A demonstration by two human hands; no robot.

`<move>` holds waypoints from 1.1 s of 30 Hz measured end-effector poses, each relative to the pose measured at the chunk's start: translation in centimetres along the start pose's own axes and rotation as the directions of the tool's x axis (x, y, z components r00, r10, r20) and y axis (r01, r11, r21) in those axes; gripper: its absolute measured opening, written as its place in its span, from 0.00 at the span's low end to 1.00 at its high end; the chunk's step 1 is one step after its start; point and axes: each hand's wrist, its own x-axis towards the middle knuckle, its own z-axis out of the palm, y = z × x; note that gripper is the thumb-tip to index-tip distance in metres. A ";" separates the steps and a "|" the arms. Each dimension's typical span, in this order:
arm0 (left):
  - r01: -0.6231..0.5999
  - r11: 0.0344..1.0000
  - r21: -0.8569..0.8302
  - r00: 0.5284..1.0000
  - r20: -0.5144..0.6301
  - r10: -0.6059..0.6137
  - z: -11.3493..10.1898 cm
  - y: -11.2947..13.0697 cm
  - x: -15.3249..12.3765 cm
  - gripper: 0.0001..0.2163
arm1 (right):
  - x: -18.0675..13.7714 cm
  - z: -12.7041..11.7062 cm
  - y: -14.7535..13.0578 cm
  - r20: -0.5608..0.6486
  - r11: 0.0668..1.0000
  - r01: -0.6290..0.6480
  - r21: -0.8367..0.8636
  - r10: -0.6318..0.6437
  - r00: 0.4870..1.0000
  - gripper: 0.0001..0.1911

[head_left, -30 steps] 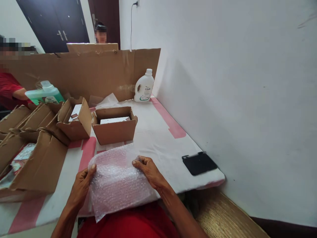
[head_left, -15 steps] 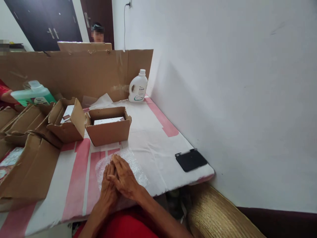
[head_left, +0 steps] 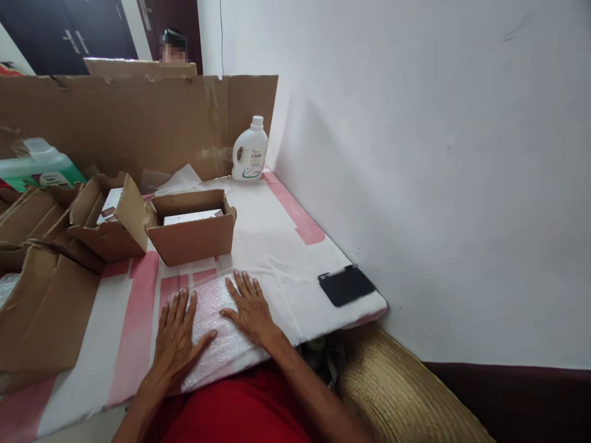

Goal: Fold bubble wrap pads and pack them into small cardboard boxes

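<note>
Fingers of both hands lie spread and flat, gripping nothing. The left hand and the right hand rest palm down, side by side, on a sheet of bubble wrap. The sheet lies at the near edge of the counter, its lower edge hanging slightly over towards the person's lap. The flat palms seem meant to press the springy sheet smooth and stop it curling or sliding. Just beyond the hands stands an open cardboard box with a white item inside, its flaps up and its mouth within easy reach. A second open box leans beside it. A white detergent bottle stands upright in the far corner against the wall. A black pad lies well to the right, near the counter's edge.
</note>
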 end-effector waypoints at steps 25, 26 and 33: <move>-0.364 0.917 -0.164 0.925 -0.181 0.335 -4.9 -1.9 -9.0 0.25 | -11.6 -2.4 4.2 -0.036 0.860 0.509 -0.033 -0.510 0.859 0.22; -0.345 0.916 -0.204 0.932 -0.188 0.309 -5.0 -2.0 -9.0 0.24 | -11.5 -2.3 4.1 -0.085 0.864 0.504 0.012 -0.501 0.861 0.21; -0.008 0.826 -0.563 0.988 -0.134 -0.082 -6.3 -1.8 -4.4 0.11 | -7.3 -4.2 1.7 -0.291 0.830 0.172 0.530 -0.012 0.957 0.07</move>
